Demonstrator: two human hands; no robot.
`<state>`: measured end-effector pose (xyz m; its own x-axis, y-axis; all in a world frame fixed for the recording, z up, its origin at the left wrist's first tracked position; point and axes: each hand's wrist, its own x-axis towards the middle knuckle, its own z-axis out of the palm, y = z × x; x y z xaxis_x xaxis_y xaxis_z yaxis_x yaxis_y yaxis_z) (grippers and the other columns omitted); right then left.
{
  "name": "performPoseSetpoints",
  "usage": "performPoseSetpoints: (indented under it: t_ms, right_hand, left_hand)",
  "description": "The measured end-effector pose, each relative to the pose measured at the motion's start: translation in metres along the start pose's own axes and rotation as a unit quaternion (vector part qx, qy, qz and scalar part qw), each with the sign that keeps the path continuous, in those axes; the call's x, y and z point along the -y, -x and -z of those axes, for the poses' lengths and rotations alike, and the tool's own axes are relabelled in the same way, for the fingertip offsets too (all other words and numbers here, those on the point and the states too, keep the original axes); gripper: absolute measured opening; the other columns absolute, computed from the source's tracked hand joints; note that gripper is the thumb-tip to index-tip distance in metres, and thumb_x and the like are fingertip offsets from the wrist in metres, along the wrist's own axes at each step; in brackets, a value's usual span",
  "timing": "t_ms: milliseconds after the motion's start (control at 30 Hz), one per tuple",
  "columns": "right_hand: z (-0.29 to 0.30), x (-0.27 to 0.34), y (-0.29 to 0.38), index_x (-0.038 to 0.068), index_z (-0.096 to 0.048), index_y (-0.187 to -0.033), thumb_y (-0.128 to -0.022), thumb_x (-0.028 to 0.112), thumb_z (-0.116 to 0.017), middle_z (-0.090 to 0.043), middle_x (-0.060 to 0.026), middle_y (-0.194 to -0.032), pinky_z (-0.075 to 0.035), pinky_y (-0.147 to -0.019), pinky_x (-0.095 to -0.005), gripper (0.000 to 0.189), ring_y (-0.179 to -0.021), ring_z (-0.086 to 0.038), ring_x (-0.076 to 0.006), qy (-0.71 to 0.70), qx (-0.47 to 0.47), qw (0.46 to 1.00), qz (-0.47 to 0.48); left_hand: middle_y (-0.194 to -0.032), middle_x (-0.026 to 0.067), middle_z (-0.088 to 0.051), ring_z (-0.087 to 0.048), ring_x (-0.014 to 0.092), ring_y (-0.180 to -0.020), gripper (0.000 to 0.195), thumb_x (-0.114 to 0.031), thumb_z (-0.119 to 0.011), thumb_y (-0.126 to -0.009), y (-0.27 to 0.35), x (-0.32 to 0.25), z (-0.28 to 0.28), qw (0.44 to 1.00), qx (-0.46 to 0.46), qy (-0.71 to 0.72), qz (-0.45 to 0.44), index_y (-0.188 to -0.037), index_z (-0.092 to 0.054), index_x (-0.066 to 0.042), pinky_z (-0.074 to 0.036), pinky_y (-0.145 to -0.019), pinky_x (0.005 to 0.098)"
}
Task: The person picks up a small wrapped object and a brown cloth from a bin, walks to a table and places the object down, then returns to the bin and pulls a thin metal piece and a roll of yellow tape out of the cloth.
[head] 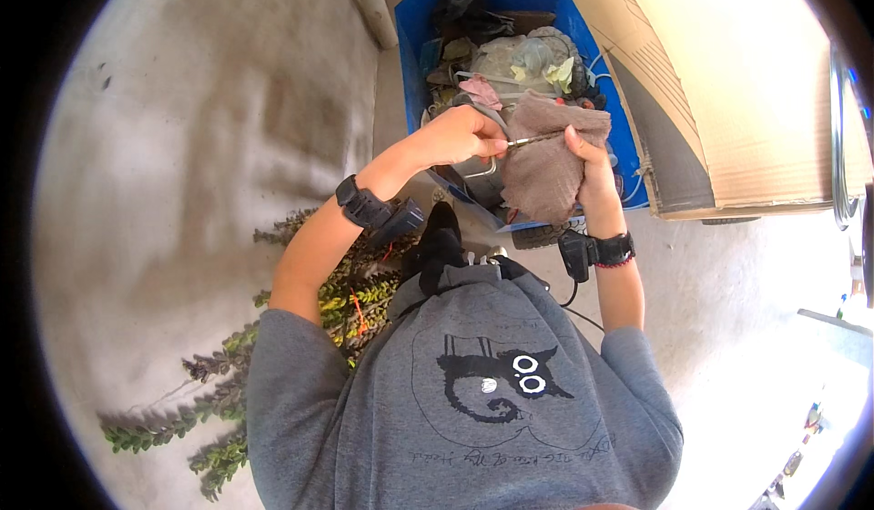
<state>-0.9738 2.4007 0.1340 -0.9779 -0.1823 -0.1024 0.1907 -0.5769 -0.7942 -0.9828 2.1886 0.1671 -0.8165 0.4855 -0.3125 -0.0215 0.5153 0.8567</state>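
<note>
My left hand [468, 138] pinches a thin bent metal tool [517, 142] between thumb and fingers. Its shiny shaft runs rightwards into a crease of a brown-grey cloth [543, 175], which hides the far end. The cloth is gripped in my right hand [593, 158], with the thumb pressed on its front and the fingers hidden behind it. Both hands are raised over the near end of a blue bin [418, 66] filled with mixed scraps. A pink cloth piece [481, 92] lies in it just beyond my left hand.
A large cardboard box [765, 94] stands along the bin's right side. Below the bin's near edge a black wheel [546, 237] shows. Potted-looking leafy stems [225, 360] spread on the left beside a stained pale wall [205, 135]. A clear bag [536, 56] lies among the scraps.
</note>
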Motion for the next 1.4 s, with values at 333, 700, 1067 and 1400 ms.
performPoseSetpoints:
  t_ms: [333,700,1067,1400]
  right_hand:
    - [0.017,0.014,0.006,-0.003,-0.046,-0.119,-0.084,0.030,-0.059,-0.058,-0.0170,-0.108,-0.046,-0.086,-0.0368,0.050,-0.097,-0.058,-0.0270,-0.055,-0.001,0.993,-0.105]
    - [-0.018,-0.018,0.007,0.002,-0.057,-0.104,-0.069,0.014,-0.075,-0.060,-0.0057,-0.100,-0.043,-0.083,-0.0272,0.041,-0.094,-0.055,-0.0134,0.172,0.121,0.977,-0.038]
    - [-0.016,-0.016,0.010,0.002,-0.036,-0.129,-0.072,0.004,-0.069,-0.051,-0.0086,-0.119,-0.036,-0.095,-0.0325,0.066,-0.110,-0.048,-0.0187,0.110,0.131,0.979,-0.113]
    - [-0.020,-0.024,0.014,0.001,-0.041,-0.125,-0.079,0.013,-0.064,-0.052,-0.0085,-0.117,-0.038,-0.093,-0.0325,0.053,-0.108,-0.049,-0.0193,0.082,0.105,0.987,-0.087]
  left_hand:
    - [-0.073,0.0040,-0.060,-0.056,0.010,-0.066,0.014,-0.015,-0.061,-0.083,0.019,-0.001,-0.001,0.988,-0.149,0.033,-0.024,-0.084,-0.064,-0.001,-0.043,-0.063,0.0247]
    - [-0.076,0.0111,-0.063,-0.058,0.022,-0.075,0.017,-0.019,-0.068,-0.075,0.013,-0.018,-0.038,0.928,-0.335,-0.117,-0.115,-0.084,-0.066,-0.005,-0.045,-0.067,0.0303]
    - [-0.099,0.0094,-0.056,-0.055,0.018,-0.093,0.039,-0.019,-0.063,-0.082,0.033,0.003,-0.023,0.962,-0.218,-0.080,-0.141,-0.116,-0.052,-0.005,-0.046,-0.078,0.0303]
    - [-0.087,0.0075,-0.062,-0.057,0.011,-0.081,0.033,-0.022,-0.067,-0.080,0.035,-0.005,-0.037,0.959,-0.269,0.005,-0.089,-0.103,-0.057,-0.001,-0.046,-0.073,0.0253]
